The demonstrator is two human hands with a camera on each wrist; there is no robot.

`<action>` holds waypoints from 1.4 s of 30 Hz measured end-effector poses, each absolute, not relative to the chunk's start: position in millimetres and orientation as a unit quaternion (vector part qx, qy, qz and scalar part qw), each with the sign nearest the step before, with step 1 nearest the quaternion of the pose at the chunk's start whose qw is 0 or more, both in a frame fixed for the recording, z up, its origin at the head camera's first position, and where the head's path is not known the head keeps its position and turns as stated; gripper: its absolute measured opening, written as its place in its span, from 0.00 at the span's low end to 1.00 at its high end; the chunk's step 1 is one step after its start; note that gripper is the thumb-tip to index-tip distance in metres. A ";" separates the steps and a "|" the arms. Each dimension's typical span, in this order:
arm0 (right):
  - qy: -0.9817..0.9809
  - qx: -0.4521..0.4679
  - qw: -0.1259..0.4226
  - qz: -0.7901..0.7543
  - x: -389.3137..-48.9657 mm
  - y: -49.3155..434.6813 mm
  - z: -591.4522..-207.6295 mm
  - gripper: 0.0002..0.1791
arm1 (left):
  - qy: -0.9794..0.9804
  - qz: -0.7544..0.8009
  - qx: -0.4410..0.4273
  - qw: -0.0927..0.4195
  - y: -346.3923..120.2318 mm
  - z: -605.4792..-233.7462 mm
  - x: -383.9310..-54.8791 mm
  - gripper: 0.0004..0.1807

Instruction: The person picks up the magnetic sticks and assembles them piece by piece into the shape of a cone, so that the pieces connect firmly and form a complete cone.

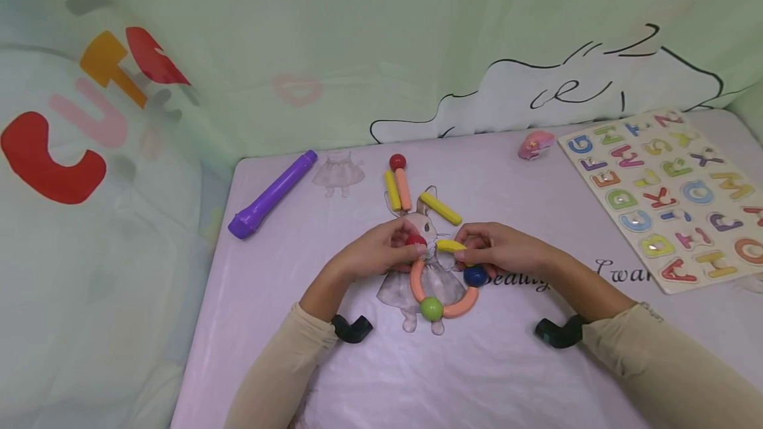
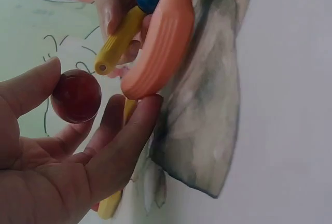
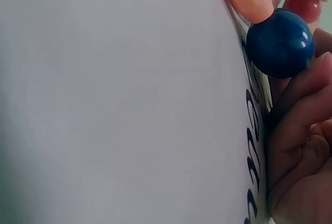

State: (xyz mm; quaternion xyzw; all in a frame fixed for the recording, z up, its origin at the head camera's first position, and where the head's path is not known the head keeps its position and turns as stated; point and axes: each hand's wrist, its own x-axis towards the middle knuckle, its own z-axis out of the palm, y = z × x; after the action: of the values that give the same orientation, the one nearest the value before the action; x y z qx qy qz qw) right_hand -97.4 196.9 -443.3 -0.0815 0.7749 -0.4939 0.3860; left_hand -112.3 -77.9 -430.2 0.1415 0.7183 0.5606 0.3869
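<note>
My left hand [image 1: 378, 250] pinches a red ball [image 2: 77, 97] between thumb and fingers. In the left wrist view a fingertip touches the free end of a curved orange stick [image 2: 161, 47]. Opposite, my right hand [image 1: 507, 247] pinches a curved yellow stick [image 1: 450, 245], whose free end points toward the red ball with a gap between. The yellow stick meets a blue ball [image 3: 280, 42]. From there a second curved orange stick [image 1: 461, 304], a green ball [image 1: 432, 308] and the first orange stick continue as an unclosed ring over the printed rabbit.
Beyond the hands lie a straight yellow stick [image 1: 441, 208], another yellow stick [image 1: 391, 190] and an orange stick [image 1: 403, 189] touching a red ball [image 1: 397, 161]. A purple tube [image 1: 274, 194] is at left; a pink toy [image 1: 536, 144] and an alphabet board [image 1: 673, 200] are at right.
</note>
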 end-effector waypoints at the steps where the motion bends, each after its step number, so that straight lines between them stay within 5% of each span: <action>1: 0.776 -0.081 0.386 -0.493 -97.4 197.0 -443.2 0.18 | 0.718 0.560 0.139 0.389 -77.5 -430.3 -112.1 0.17; 19: 0.779 -0.069 0.389 -0.487 -97.4 197.5 -441.6 0.19 | 0.703 0.541 0.158 0.434 -73.4 -445.0 -109.9 0.15; 42: 0.778 -0.080 0.391 -0.485 -96.1 196.7 -443.6 0.17 | 0.805 0.467 0.180 0.320 -75.7 -438.5 -110.1 0.26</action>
State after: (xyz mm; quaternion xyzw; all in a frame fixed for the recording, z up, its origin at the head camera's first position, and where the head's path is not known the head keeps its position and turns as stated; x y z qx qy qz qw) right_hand -96.1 196.7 -443.6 -0.0797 0.7779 -0.4853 0.3911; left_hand -110.1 -75.7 -438.5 0.1803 0.8046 0.4670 0.3195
